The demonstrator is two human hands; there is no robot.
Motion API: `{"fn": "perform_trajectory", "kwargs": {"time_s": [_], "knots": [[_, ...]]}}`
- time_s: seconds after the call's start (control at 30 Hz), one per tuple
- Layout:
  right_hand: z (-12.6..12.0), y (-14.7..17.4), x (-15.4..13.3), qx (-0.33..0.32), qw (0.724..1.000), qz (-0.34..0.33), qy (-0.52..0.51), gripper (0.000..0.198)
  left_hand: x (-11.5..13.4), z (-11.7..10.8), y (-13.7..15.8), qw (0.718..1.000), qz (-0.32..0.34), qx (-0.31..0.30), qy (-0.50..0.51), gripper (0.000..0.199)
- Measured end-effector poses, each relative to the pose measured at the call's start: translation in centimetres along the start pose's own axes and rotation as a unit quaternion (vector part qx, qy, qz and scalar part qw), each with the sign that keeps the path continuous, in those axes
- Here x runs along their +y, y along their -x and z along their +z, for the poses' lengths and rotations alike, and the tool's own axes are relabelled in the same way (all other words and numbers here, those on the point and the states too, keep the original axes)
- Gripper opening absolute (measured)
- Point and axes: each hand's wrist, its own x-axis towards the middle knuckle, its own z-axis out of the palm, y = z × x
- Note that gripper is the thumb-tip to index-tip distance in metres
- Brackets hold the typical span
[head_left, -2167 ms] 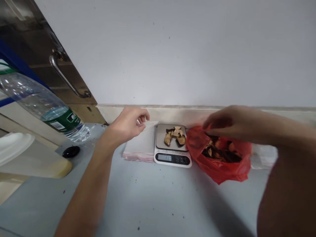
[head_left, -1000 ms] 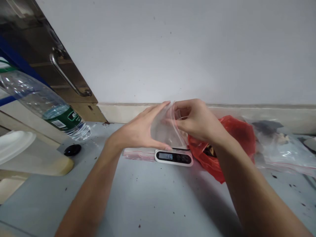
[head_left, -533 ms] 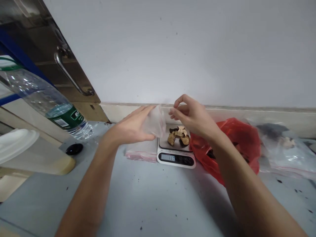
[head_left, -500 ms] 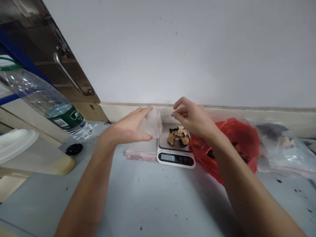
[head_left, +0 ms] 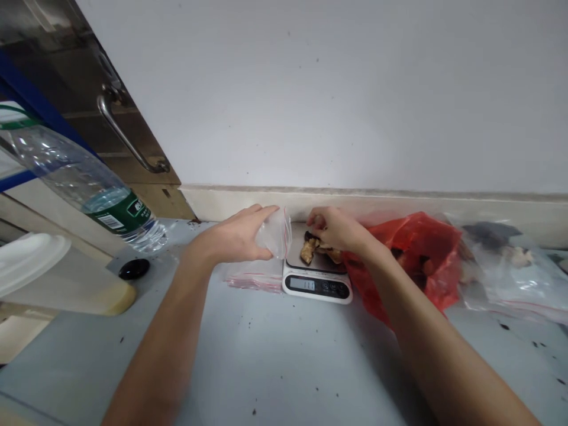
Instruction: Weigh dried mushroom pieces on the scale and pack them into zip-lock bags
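Note:
My left hand (head_left: 237,236) holds a small clear zip bag (head_left: 276,234) between thumb and fingers, its mouth with the red line turned right toward the scale. My right hand (head_left: 335,228) is over the white digital scale (head_left: 317,284), fingers curled down and closed at the dried mushroom pieces (head_left: 308,251) on the plate. A dark piece shows right under the fingertips; the hand covers part of the pile. Right of the scale, beneath my right forearm, lies an open red plastic bag (head_left: 426,236) with dark pieces inside.
Flat zip bags (head_left: 255,281) lie left of the scale. Farther right is a clear bag (head_left: 523,278) with contents. To the left are a water bottle (head_left: 118,207), a lidded plastic tub (head_left: 71,278) and a black round object (head_left: 134,269). A white wall (head_left: 332,106) rises behind.
My right hand has come down and slightly left onto the dried pieces, its fingers closing there. The bag in my left hand has shifted slightly down, its mouth opened wider.

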Motion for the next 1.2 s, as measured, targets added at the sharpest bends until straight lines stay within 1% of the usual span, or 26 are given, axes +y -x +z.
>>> {"fn": "perform_trajectory", "kwargs": {"time_s": [0.17,0.3,0.4,0.47,0.67,0.83,0.9,0.97,1.07,1.2], "knots": [[-0.5,0.0,0.6,-0.006,1.0,0.013,-0.025,0.038,0.0,0.1,-0.1,1.0,-0.004,-0.01,-0.001,0.092],[0.2,-0.4,0.6,-0.001,0.999,0.014,-0.043,0.03,0.2,0.3,-0.3,1.0,-0.004,-0.016,-0.004,0.091],[0.5,-0.6,0.3,0.0,0.997,0.013,-0.075,0.029,0.3,0.3,-0.4,0.999,-0.002,-0.031,-0.015,0.093],[0.3,-0.5,0.2,0.008,0.995,0.011,-0.095,0.03,0.3,0.3,-0.4,0.999,0.001,-0.034,-0.013,0.094],[-2.0,0.5,0.6,0.018,0.983,0.002,-0.181,0.01,0.1,0.3,-0.5,0.999,0.003,-0.049,-0.003,0.094],[-4.2,1.8,0.8,0.01,0.985,0.007,-0.172,0.01,0.2,0.0,-0.5,0.998,0.004,-0.063,-0.004,0.092],[-4.9,2.4,1.0,0.01,0.987,-0.002,-0.159,0.009,0.2,-0.1,-0.4,0.998,0.003,-0.067,-0.008,0.093],[-5.5,2.9,1.2,0.014,0.989,-0.014,-0.147,0.011,0.3,-0.3,-0.4,0.997,-0.004,-0.071,-0.01,0.095],[-6.1,3.4,1.2,0.013,0.991,-0.012,-0.13,0.014,0.3,-0.3,-0.4,0.997,-0.01,-0.076,-0.011,0.097],[-6.5,3.8,0.9,0.004,0.992,-0.004,-0.125,0.015,0.2,-0.2,-0.5,0.997,0.001,-0.075,-0.008,0.097]]}}
